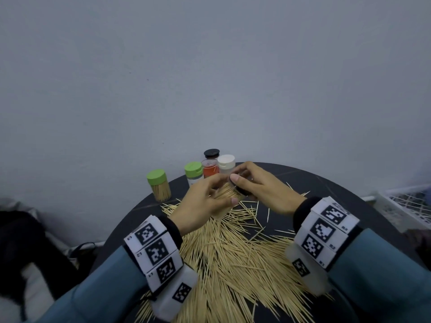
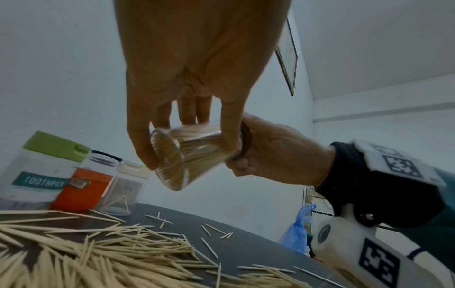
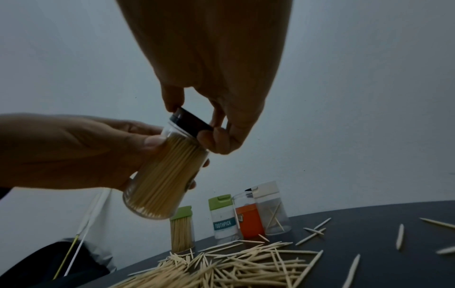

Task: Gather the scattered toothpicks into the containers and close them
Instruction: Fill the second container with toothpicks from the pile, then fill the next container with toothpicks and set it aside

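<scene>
My left hand [image 1: 205,197] grips a clear jar [image 1: 227,193] packed with toothpicks, tilted above the table. The jar [image 2: 189,154] shows its ribbed base in the left wrist view. My right hand [image 1: 254,183] pinches the jar's black lid [image 3: 191,121] at the jar's mouth; the lid [image 1: 242,190] sits on the jar [image 3: 162,175]. A big heap of loose toothpicks [image 1: 233,252] covers the dark round table [image 1: 326,183] below both wrists.
At the table's far edge stand a green-lidded jar of toothpicks [image 1: 158,185], a green-lidded "TOOTHPICK" box [image 1: 193,172], an orange container [image 1: 210,169], a black-lidded one [image 1: 211,153] and a white-lidded one [image 1: 225,163]. A white wire basket [image 1: 405,206] sits right.
</scene>
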Motion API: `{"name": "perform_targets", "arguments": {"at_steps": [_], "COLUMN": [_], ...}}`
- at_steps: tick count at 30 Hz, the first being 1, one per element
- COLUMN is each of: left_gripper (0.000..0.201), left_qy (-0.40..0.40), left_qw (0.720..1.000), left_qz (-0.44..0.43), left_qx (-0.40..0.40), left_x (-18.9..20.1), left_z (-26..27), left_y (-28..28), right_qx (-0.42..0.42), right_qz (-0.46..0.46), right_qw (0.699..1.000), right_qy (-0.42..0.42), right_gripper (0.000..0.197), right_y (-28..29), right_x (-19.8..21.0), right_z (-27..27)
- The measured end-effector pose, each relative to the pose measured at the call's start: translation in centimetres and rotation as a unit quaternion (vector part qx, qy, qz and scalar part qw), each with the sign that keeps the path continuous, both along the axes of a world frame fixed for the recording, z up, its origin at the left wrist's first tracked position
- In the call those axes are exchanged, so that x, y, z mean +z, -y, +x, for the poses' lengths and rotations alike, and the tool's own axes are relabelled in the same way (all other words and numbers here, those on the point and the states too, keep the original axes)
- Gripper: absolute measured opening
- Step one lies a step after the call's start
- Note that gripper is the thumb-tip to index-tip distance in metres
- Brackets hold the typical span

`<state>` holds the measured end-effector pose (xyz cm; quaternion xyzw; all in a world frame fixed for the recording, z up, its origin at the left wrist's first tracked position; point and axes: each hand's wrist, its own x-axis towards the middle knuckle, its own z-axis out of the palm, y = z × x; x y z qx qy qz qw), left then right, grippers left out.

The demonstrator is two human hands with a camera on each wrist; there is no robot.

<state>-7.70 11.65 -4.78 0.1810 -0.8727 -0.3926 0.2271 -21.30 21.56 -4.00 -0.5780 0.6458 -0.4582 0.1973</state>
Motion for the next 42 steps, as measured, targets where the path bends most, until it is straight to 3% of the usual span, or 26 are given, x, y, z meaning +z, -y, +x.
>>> {"name": "perform_targets", "arguments": {"at_steps": [6,13,18,21,26,32,42], "left_gripper": [0.041,0.040,0.040,0.043,0.045,0.049,0.050], "left_qy": [-0.014,-0.024,0.013,0.020,0.037,0.068,0.103], "left_qw": [0.999,0.997,0.999,0.995,0.982,0.963,0.911], "left_qz": [-0.037,-0.047,-0.022,-0.032,-0.003,0.034,0.072], "left_qx": [0.024,0.056,0.048,0.097,0.185,0.258,0.394], "left_x": [0.0,0.0,0.3,0.7,1.3,0.5,-2.2], "left_z": [-0.5,-1.2,-0.2,0.9,3.1,5.9,7.4], "left_y": [-0.8,-1.1,-0.3,1.4,5.5,9.7,14.6], "right_qx": [-0.026,-0.035,-0.010,0.014,0.089,0.130,0.150], "right_qz": [0.010,-0.007,0.039,0.078,0.244,0.330,0.347], "right_qw": [0.999,0.999,0.999,0.995,0.938,0.885,0.870], "right_qy": [0.016,0.035,-0.008,-0.059,-0.230,-0.301,-0.318], "right_gripper": [0.033,0.020,0.031,0.043,0.038,0.048,0.051], "right_y": [0.2,0.5,0.4,0.3,0.3,0.5,0.7], "right_x": [-0.4,-0.2,0.3,-0.1,-1.1,-2.8,-3.6], "right_z": [-0.1,-0.2,0.1,0.6,0.6,1.3,1.7]}}
